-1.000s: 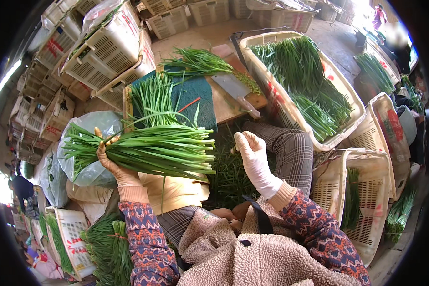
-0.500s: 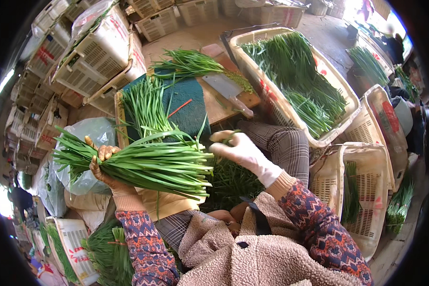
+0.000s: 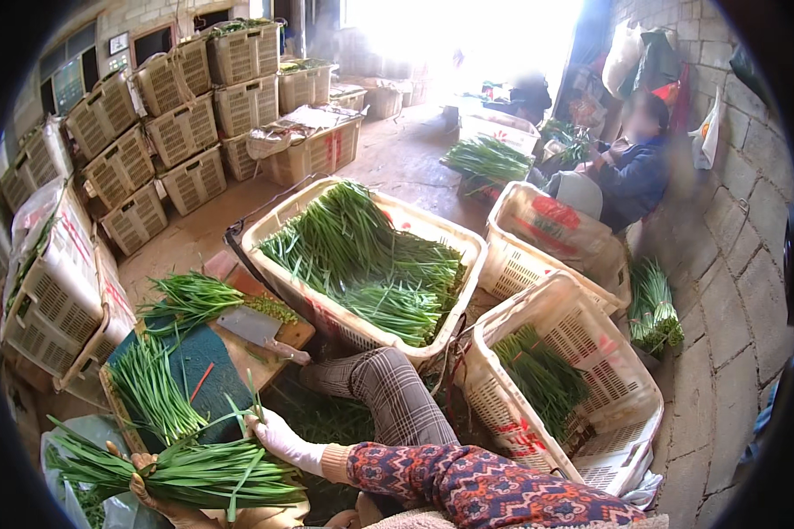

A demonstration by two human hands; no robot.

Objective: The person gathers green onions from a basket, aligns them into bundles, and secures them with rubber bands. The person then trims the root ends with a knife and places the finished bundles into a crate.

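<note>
My left hand (image 3: 141, 480), in a stained glove, is wrapped round a thick bunch of garlic chives (image 3: 220, 472) held sideways over my lap. The leafy tips point left and the pale cut ends point right. My right hand (image 3: 282, 439), in a white glove, is at the upper edge of that bunch, its fingers closed on a few loose chive blades. Beyond my hands, more garlic chives (image 3: 154, 383) lie on a dark green mat (image 3: 220, 375), with a red strip (image 3: 202, 381) beside them. A cleaver (image 3: 251, 325) rests on the wooden board (image 3: 282, 339).
A large crate (image 3: 370, 339) of chives stands beyond my knee. Another crate (image 3: 622, 410) with a bunch inside is at right. Stacked crates (image 3: 181, 128) line the far left. A co-worker (image 3: 640, 172) sits at far right near a loose chive bundle (image 3: 653, 304).
The view has swung up and to the right, so my hands now appear at the lower left. My right hand has come in against the bunch; my left still holds it.
</note>
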